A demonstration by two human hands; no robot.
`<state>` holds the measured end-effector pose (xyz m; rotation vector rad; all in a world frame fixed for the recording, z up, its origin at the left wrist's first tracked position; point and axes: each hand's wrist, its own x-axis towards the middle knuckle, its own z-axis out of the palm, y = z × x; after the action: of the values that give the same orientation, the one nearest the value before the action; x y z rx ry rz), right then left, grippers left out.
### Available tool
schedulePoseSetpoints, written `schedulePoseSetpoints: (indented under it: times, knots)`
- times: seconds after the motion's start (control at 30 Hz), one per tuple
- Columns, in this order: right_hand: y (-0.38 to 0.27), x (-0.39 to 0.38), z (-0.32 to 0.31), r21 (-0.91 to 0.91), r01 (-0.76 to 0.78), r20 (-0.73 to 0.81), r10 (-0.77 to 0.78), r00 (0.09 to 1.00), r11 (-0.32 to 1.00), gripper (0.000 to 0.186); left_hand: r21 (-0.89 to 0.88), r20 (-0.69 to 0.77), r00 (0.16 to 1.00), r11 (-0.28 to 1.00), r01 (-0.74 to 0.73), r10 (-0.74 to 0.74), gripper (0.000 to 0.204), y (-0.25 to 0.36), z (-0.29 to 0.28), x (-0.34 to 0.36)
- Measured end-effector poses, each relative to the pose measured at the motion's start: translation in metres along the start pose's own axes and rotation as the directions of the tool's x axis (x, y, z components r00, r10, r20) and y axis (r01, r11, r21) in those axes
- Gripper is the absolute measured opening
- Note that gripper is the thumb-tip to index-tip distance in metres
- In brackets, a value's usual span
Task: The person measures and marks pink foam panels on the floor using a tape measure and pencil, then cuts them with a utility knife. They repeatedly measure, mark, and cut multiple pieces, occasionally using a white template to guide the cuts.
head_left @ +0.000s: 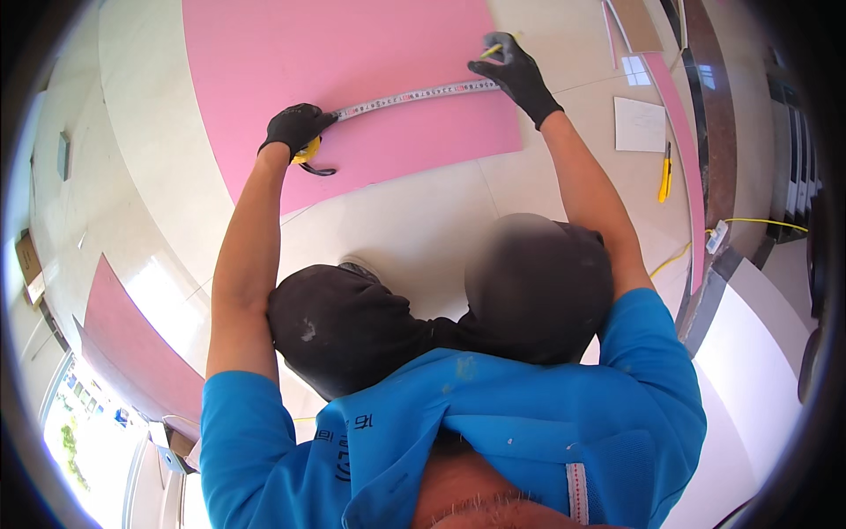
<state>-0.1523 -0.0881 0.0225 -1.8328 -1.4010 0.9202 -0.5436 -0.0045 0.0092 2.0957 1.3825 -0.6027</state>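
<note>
A large pink board (352,40) lies flat on the floor in front of me. My left hand (293,129), in a black glove, is closed around the yellow case of a tape measure (307,152) near the board's left side. A dark wrist strap hangs from the case. The white blade (410,96) runs across the board to my gloved right hand (520,78). Between its fingers my right hand grips a thin yellow pencil (495,49), slightly blurred. Its lower fingers lie over the blade near the board's right edge.
On the floor to the right are a white sheet (640,124), a yellow utility knife (665,174) and a long pink strip (683,154). A power strip (717,236) with a yellow cord lies beyond. Another pink panel (132,344) leans at the left.
</note>
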Motion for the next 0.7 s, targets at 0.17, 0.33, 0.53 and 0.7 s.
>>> schedulePoseSetpoints:
  times: [0.17,0.33,0.53,0.7]
  knots:
    - [-0.028,0.014,0.03,0.419,-0.019,0.162,-0.054,0.985,0.908,0.033,-0.022,0.09,0.996,1.0,0.015,-0.013,0.046,0.006,-0.001,-0.002]
    - [0.016,0.007,0.018,-0.292,0.198,-0.209,-0.264,0.942,0.936,0.021,-0.037,0.032,0.998,0.998,-0.057,0.058,0.046,-0.003,0.017,-0.002]
    - [0.068,-0.05,-0.003,-0.49,-0.087,-0.149,0.015,0.989,0.867,0.034,-0.02,0.008,0.998,0.998,-0.065,0.066,0.044,-0.001,0.015,0.0]
    - [0.046,-0.036,-0.006,-0.544,-0.195,-0.161,0.127,0.979,0.816,0.028,0.21,-0.041,0.97,0.951,-0.226,0.239,0.04,-0.021,0.026,0.005]
